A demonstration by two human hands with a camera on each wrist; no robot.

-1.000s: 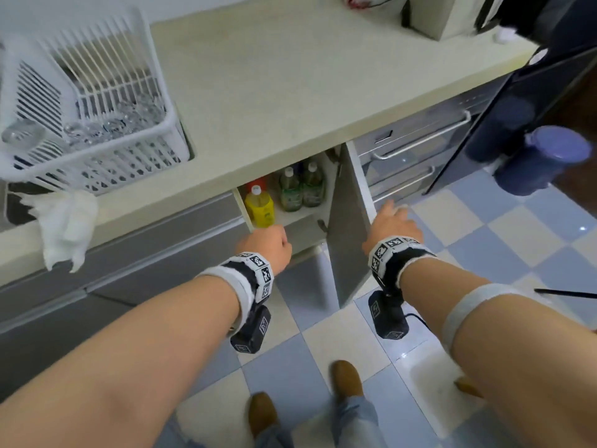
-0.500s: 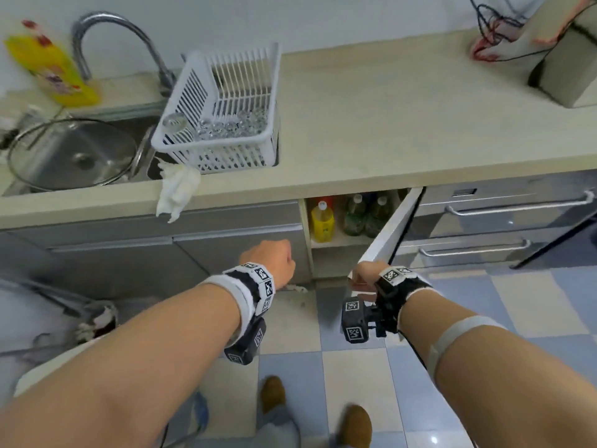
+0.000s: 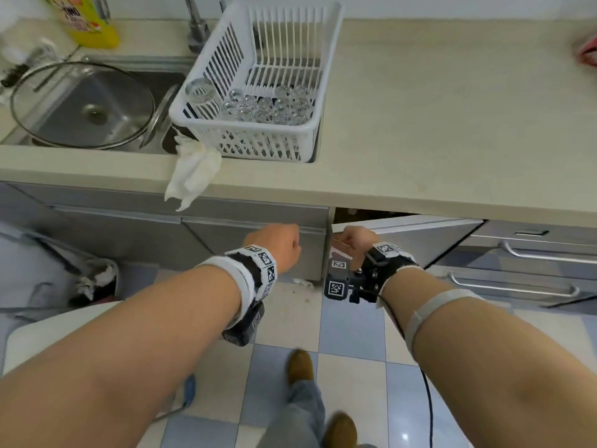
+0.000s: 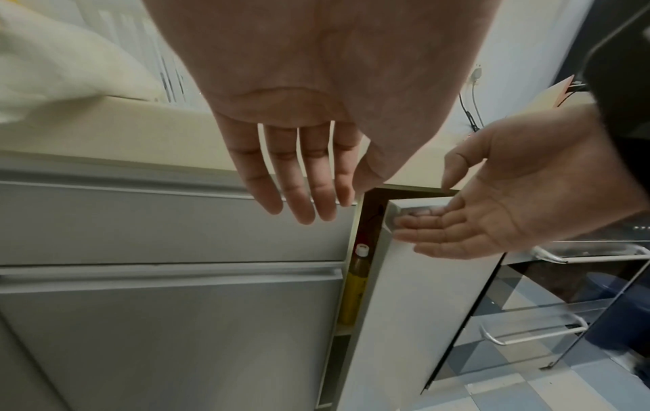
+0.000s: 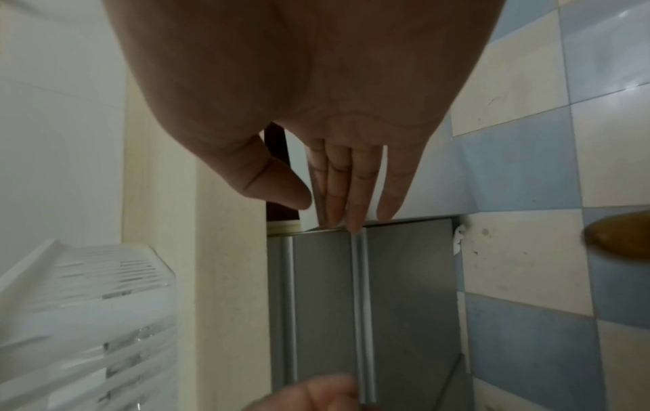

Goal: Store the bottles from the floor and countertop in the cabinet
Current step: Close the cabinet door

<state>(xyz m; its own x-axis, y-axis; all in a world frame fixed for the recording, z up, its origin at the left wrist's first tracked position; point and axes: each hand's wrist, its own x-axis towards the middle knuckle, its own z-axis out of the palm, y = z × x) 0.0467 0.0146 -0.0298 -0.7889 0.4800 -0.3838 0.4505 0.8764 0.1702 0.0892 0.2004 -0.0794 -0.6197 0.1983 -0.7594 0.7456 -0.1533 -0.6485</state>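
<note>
The grey cabinet door (image 3: 420, 240) under the countertop (image 3: 436, 124) stands only slightly ajar. My right hand (image 3: 353, 240) lies with straight fingers (image 4: 425, 222) flat against the door's top corner, thumb free. Through the narrow gap, the left wrist view shows a yellow bottle (image 4: 355, 283) with a white cap on the shelf inside. My left hand (image 3: 279, 245) hangs empty in front of the neighbouring drawer fronts (image 4: 176, 228), fingers (image 4: 302, 194) straight and touching nothing. A yellow bottle (image 3: 87, 24) stands on the counter behind the sink.
A white dish basket (image 3: 206, 63) with several glasses sits beside the sink (image 3: 155, 82), which holds a glass lid (image 3: 84, 105). A crumpled cloth (image 3: 193, 169) hangs over the counter edge. Handled drawers (image 3: 533, 257) are at the right. My feet (image 3: 300, 363) stand on the checked floor.
The cabinet door has swung from wide open to almost closed under my right hand. The bottles on the shelf are now hidden from the head view. My left hand has barely moved.
</note>
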